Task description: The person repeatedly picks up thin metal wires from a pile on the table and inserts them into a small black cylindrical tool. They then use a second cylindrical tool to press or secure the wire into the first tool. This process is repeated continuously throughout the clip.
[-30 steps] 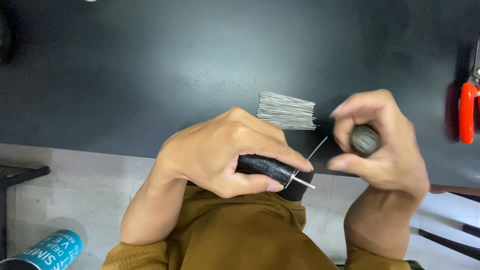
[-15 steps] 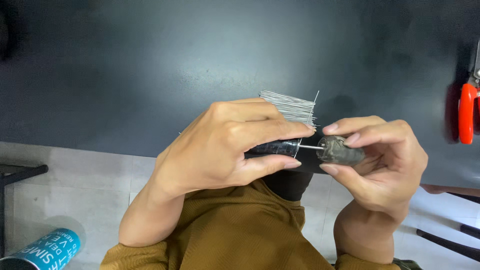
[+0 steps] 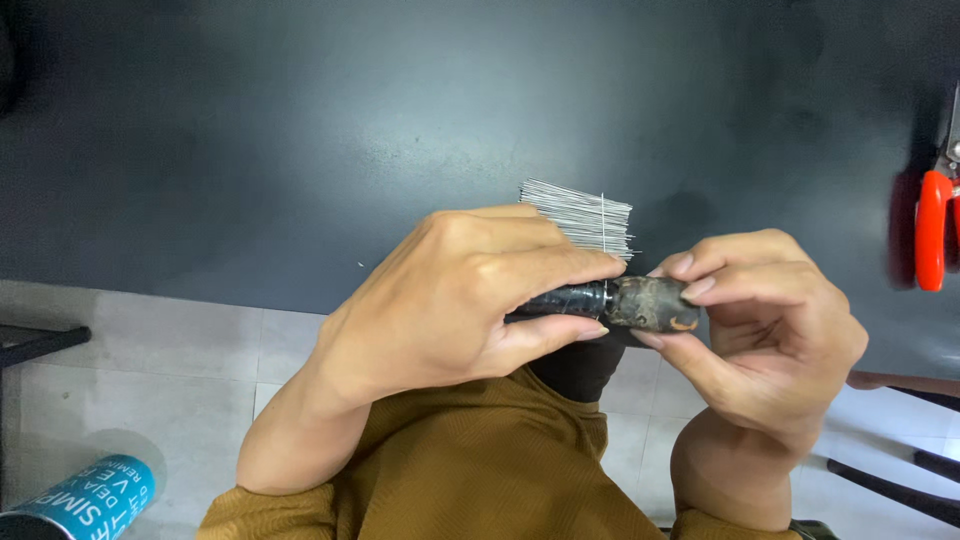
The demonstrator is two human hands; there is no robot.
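— Two hands are being held together over the edge of the dark table (image 3: 300, 150). What is being gripped?

— A dark cylindrical piece (image 3: 560, 300) is being pinched in the left hand (image 3: 450, 300) between thumb and fingers, while a mottled dark knob (image 3: 655, 303) is being pinched at the fingertips of the right hand (image 3: 770, 330).

— Is anything being changed from a second ago?

— Yes — the two pieces, then being kept apart with a thin wire (image 3: 603, 235) slanting between them, are now being pressed end to end, and the wire is being stood upright at the joint. A closer joining is being suggested by that.

— And behind?

— A bundle of thin wires (image 3: 585, 215) is lying on the table just past the fingers; a red-handled tool (image 3: 930, 230) is lying well apart, at the right.
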